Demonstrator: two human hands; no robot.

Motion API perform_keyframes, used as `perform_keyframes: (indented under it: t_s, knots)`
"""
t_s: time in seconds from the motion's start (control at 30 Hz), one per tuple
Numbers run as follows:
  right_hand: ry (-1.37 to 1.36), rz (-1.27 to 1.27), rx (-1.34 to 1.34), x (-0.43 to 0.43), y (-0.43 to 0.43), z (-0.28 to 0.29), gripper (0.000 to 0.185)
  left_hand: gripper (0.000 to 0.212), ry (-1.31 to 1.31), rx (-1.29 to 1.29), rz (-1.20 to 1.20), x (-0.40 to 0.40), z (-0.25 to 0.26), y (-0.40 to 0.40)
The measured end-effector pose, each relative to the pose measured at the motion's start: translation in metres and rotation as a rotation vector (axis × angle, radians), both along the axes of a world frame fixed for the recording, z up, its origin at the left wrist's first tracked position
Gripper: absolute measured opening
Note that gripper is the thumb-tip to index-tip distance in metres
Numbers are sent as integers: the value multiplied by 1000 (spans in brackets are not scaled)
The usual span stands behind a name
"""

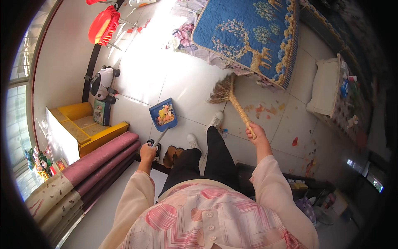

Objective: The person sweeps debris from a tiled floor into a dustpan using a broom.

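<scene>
My right hand (256,133) grips the braided handle of a straw broom (238,107), whose bristles touch the tiled floor beside the bed's draped edge. In my left hand (148,153) is the metal handle of a blue dustpan (170,125), which lies on the floor and holds yellow, orange and pink scraps (164,115). Loose colored scraps (260,109) are scattered to the right of the broom, and a red piece (295,141) lies farther right. A small clear and blue wrapper (224,133) is next to my right shoe (216,119).
A bed with a blue quilted cover (239,34) stands ahead. Brown slippers (170,156) lie by my left shoe. On the left are a yellow box-like seat (84,121), a toy vehicle (102,84), and a red-covered stool (104,26). A white cabinet (323,87) stands right.
</scene>
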State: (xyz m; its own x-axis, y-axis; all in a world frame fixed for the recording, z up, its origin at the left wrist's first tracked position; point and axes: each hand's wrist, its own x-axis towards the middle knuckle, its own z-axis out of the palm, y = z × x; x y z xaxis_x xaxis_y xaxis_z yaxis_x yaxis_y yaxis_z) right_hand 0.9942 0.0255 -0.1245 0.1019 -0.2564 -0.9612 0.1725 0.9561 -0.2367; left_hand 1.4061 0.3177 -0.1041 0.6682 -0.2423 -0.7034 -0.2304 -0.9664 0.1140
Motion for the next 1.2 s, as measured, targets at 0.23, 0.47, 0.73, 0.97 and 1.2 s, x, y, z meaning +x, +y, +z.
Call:
perform_keyframes:
  t_s: [0.23, 0.47, 0.73, 0.97, 1.2]
  knots:
    - [164, -302, -5, -81, 77, 12, 15, 26, -33, -79, -153, 10, -2, 28]
    - [23, -381, -230, -45, 191, 34, 20, 29, 18, -106, -117, 18, -18, 68]
    - [-2, 56, -190, 67, 258, 48, 39, 31, 109, -155, -11, 30, -34, 87]
    - [290, 394, -107, 21, 289, 16, 45, 31, 51, -149, -112, 26, -37, 90]
    - [531, 361, -113, -67, 279, 41, 46, 30, 5, -174, -141, 30, -42, 97]
